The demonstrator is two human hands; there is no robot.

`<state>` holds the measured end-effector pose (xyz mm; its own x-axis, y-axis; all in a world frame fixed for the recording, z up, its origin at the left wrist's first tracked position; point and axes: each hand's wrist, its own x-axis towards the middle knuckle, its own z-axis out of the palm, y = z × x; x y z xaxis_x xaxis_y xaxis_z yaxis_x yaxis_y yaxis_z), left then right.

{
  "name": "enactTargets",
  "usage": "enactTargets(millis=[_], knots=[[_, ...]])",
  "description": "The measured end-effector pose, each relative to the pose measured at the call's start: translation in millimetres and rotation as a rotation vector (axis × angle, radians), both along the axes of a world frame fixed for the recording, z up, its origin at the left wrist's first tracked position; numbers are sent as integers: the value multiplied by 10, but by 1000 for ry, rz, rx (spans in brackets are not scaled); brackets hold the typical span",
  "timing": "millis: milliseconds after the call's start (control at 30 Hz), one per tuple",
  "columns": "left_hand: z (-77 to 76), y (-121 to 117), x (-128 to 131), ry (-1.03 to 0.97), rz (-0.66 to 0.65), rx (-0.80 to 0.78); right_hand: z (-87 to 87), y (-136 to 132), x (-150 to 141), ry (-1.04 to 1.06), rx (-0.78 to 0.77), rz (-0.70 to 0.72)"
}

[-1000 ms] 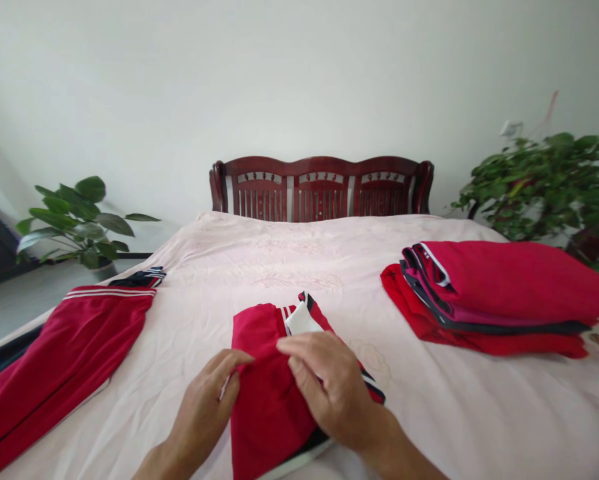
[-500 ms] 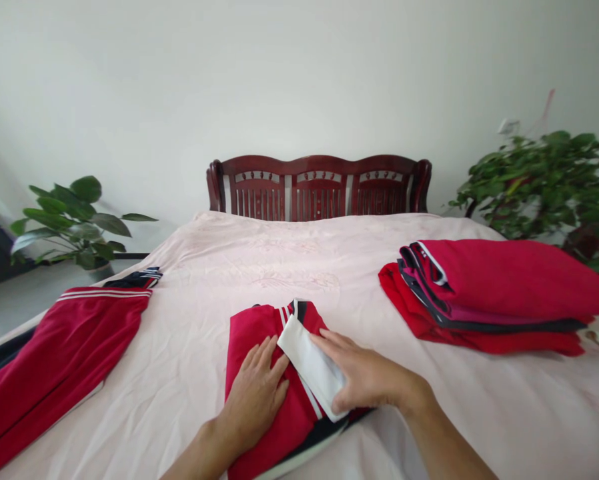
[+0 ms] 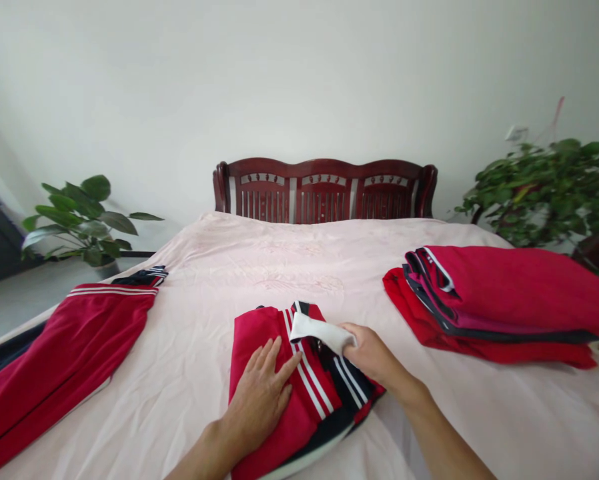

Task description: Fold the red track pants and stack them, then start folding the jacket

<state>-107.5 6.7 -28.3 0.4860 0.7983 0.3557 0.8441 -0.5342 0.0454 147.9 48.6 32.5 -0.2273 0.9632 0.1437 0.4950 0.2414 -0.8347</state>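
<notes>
Left hand (image 3: 262,387): open and palm down, fingers spread across the folded red garment (image 3: 252,340) — apparently as a weight, so the cloth does not slide while the other hand pulls.
Right hand (image 3: 372,357): closed on the end of a white flap (image 3: 319,330) that looks like a collar; a dark gap shows beneath the flap, so it seems held up from the striped layers rather than pressed into them.
Red garment: at the near middle of the bed (image 3: 194,333), right before the person, probably for easy reach; its bottom edge runs out of view.
Folded stack (image 3: 519,287): well apart on the right, edges uneven, out of the working arm's way.
Red trousers-like piece (image 3: 94,340): lying along the bed's left side, over dark cloth (image 3: 17,350), leaving a lane of bare sheet beside the left forearm.
Open room: widest toward the headboard (image 3: 324,193) — bare sheet beyond the garment; a narrower strip separates right hand and stack.
</notes>
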Motion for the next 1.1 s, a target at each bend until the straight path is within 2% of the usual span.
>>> enactTargets(millis=[67,133,200,267,333,433,567,633,700,767,833,900,967,1100], knots=[[-8,-8,7,-6,-4,26,95,-13,-26,225,-111,-48],[3,-17,17,-23,-14,50,213,-90,-78,291,-150,19],[37,-27,25,-69,-38,60,307,-195,-158,166,-91,218],[81,-31,23,-153,-102,33,340,-286,-253,-58,-7,426],[119,-27,9,-266,-170,-10,314,-347,-344,-249,46,517],[140,-2,-32,-445,-164,-89,245,-401,-444,-396,71,497],[101,43,-117,-768,-3,-239,204,-493,-531,-556,35,434],[75,58,-155,-929,93,-173,166,-555,-584,-608,20,403],[65,55,-173,-995,148,-6,89,-612,-650,-614,40,382],[79,39,-163,-940,139,125,-14,-651,-716,-595,73,376],[110,24,-135,-774,77,142,-108,-668,-765,-578,90,386],[141,27,-113,-573,37,79,-165,-669,-786,-575,97,399],[165,50,-119,-438,65,-2,-180,-663,-782,-577,108,412],[219,112,-224,-400,127,-136,-150,-655,-748,-562,125,440]])
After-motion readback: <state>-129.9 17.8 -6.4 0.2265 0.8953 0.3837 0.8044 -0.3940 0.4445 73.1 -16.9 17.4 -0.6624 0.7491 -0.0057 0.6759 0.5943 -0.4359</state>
